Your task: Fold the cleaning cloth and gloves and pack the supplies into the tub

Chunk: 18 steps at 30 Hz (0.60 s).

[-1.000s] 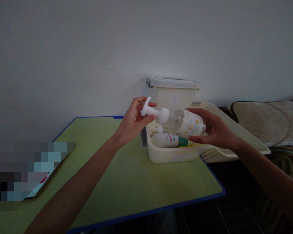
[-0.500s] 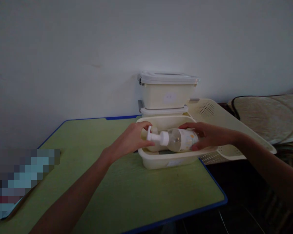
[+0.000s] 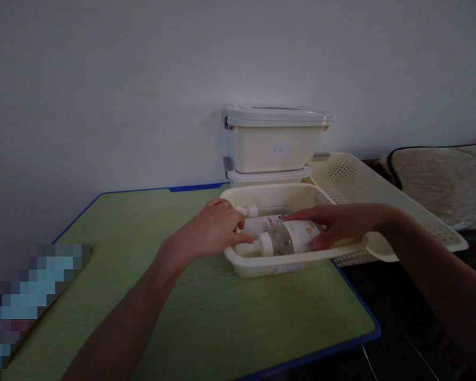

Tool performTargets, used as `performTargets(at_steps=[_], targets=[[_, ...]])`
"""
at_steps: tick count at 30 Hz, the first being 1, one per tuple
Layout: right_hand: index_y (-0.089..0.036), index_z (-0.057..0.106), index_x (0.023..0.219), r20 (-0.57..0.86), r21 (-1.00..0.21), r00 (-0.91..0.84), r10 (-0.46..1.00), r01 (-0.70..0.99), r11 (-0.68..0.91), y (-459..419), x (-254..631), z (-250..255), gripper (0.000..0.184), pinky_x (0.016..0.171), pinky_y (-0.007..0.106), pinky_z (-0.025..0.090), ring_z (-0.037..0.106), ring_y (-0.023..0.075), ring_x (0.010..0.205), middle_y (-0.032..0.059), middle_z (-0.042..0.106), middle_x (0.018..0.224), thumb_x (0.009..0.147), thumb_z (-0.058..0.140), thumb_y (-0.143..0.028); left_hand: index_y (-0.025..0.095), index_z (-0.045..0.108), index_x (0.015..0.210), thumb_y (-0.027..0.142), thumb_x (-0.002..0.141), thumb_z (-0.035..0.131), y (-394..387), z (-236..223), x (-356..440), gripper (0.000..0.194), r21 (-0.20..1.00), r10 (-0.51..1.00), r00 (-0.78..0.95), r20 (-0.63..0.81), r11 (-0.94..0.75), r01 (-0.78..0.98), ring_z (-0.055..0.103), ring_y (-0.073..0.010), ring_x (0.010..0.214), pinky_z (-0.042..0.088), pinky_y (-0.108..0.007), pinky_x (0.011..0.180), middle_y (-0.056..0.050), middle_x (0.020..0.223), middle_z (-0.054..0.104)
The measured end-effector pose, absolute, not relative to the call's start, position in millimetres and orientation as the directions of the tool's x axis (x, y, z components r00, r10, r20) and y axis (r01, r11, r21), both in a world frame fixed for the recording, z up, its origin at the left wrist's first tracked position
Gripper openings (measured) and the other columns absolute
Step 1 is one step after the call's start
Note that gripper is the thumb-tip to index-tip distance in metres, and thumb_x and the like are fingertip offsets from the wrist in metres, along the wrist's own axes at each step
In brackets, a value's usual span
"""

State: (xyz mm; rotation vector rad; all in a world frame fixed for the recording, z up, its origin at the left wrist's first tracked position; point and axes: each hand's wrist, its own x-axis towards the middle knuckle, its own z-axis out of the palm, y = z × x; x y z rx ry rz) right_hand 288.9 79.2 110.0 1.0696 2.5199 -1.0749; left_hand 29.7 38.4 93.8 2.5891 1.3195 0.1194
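A clear pump bottle (image 3: 282, 239) with a white pump collar and a printed label lies on its side in a cream plastic bin (image 3: 257, 264). My right hand (image 3: 339, 222) is wrapped over its base end, thumb on the near side and fingers on the far side. At the pump end, my left hand (image 3: 212, 227) is curled with the thumb against the pump head, which it partly hides. Behind this bottle lies another white bottle (image 3: 257, 225) with printed text, also inside the bin. A white cap or pump (image 3: 253, 210) shows near my left fingers.
Two lidded storage boxes (image 3: 277, 145) are stacked behind the bin against the wall. A perforated cream basket (image 3: 396, 211) stands to the right, beside a cushion (image 3: 452, 182). The green tabletop (image 3: 143, 233) has a blue edge. A blurred-out object (image 3: 35, 296) is at the left.
The pump bottle has gone lower into the bin, both hands moving down with it. The white bottle behind it shows more. The view has shifted slightly.
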Motion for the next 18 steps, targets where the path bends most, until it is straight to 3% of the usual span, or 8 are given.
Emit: performTargets(at_steps=[5,12,15,18], targets=[[-0.021,0.053,0.125,-0.407,-0.522,-0.685,0.604,0.718,0.462,71.7,284.8,111.5,0.061,0.095,0.037,0.041,0.052,0.0274,0.113,0.0072,0.055,0.125,0.076,0.050,-0.057,0.016,0.069,0.082,0.033,0.090,0.045,35.5,92.0,29.5,0.030,0.207,0.758,0.650,-0.053,-0.628,0.750,0.054,-0.0201,0.091,0.029,-0.040,0.096,-0.005,0.081,0.066],[-0.020,0.052,0.126,-0.370,-0.452,-0.654,0.660,0.747,0.488,68.1,281.9,104.9,0.067,0.089,0.039,0.044,0.055,0.0289,0.106,0.0083,0.058,0.122,0.070,0.056,-0.057,0.015,0.067,0.083,0.032,0.090,0.045,36.6,88.9,27.9,0.029,0.265,0.769,0.638,-0.032,-0.609,0.747,0.054,-0.0190,0.094,0.023,-0.042,0.102,-0.004,0.084,0.066],[-0.018,0.056,0.120,-0.324,-0.401,-0.657,0.681,0.747,0.530,67.8,276.9,102.2,0.065,0.083,0.039,0.047,0.058,0.0283,0.097,0.0086,0.063,0.112,0.065,0.062,-0.054,0.014,0.064,0.088,0.032,0.088,0.048,38.2,87.3,26.5,0.024,0.321,0.783,0.621,-0.036,-0.579,0.749,0.053,-0.0195,0.098,0.021,-0.043,0.104,-0.005,0.089,0.065],[-0.017,0.059,0.114,-0.274,-0.389,-0.639,0.719,0.757,0.524,65.8,275.0,102.5,0.060,0.078,0.037,0.048,0.060,0.0258,0.089,0.0081,0.064,0.104,0.064,0.063,-0.051,0.015,0.058,0.103,0.030,0.080,0.058,40.0,87.2,23.8,0.028,0.455,0.817,0.577,0.016,-0.520,0.723,0.051,-0.0210,0.106,0.030,-0.040,0.100,-0.007,0.104,0.062]])
